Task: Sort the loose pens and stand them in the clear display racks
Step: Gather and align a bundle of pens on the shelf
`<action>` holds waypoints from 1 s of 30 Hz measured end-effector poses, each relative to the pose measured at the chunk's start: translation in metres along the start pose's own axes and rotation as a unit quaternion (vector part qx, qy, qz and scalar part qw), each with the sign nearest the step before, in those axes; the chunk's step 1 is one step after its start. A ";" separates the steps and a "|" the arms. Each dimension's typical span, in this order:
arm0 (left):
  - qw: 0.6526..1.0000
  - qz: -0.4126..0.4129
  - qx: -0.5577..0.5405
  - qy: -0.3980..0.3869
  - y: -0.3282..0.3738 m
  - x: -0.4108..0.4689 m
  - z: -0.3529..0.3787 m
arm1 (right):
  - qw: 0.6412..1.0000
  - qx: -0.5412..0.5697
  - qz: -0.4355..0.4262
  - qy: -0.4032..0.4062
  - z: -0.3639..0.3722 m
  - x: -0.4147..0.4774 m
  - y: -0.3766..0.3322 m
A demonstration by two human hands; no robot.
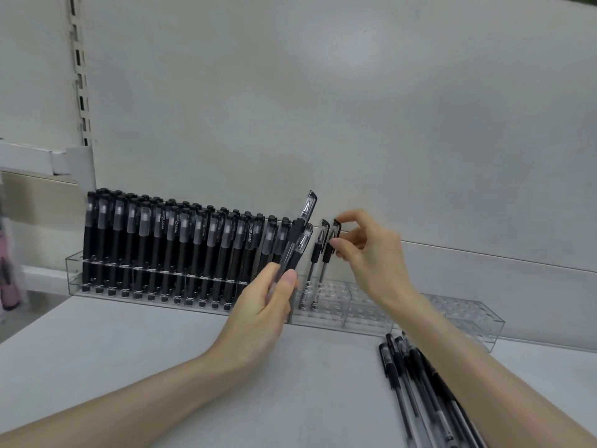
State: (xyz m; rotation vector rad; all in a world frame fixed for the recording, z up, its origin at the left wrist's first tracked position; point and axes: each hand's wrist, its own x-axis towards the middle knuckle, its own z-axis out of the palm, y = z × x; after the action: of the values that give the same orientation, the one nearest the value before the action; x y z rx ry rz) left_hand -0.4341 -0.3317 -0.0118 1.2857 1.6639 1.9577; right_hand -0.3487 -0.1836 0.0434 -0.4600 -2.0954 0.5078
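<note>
My left hand [268,305] grips two clear-barrelled black-capped pens [300,234], tips down and caps tilted up to the right. My right hand [368,250] pinches the cap of a pen [328,253] that stands in the right clear rack [365,313]. One more pen [315,250] stands just left of it in the same rack. The left clear rack [72,273] is filled with several matte black pens [181,247], all upright. A loose pile of clear pens [416,386] lies on the shelf at the lower right, partly hidden by my right forearm.
The white shelf surface [145,344] spreads in front of the racks. A white back panel [323,108] rises right behind them, with a slotted upright [79,76] at the left. The right rack's holes stretch empty toward its far end [478,321].
</note>
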 end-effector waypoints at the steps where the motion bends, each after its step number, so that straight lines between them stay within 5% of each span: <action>1: 1.000 0.005 0.005 0.001 -0.001 0.000 0.000 | 1.000 -0.009 0.001 -0.002 0.001 -0.002 -0.001; 5: 1.000 -0.004 -0.004 -0.018 0.000 -0.003 0.002 | 1.000 -0.020 0.006 0.024 -0.005 -0.010 -0.008; 10: 0.996 -0.022 -0.045 -0.075 0.003 -0.007 0.009 | 0.963 0.237 0.087 -0.099 -0.018 -0.026 -0.029; 16: 0.994 -0.053 -0.041 -0.091 0.001 -0.009 0.012 | 0.928 0.343 0.128 -0.074 -0.021 -0.028 -0.028; 30: 0.993 -0.019 -0.014 -0.113 -0.004 -0.008 0.009 | 0.940 0.309 0.126 -0.066 -0.026 -0.031 -0.033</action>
State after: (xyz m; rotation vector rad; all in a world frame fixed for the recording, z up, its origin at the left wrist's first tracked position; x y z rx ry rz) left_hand -0.4238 -0.3301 -0.0200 1.3972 1.5355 1.7348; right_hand -0.3150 -0.2228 0.0519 -0.3244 -1.8728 1.3275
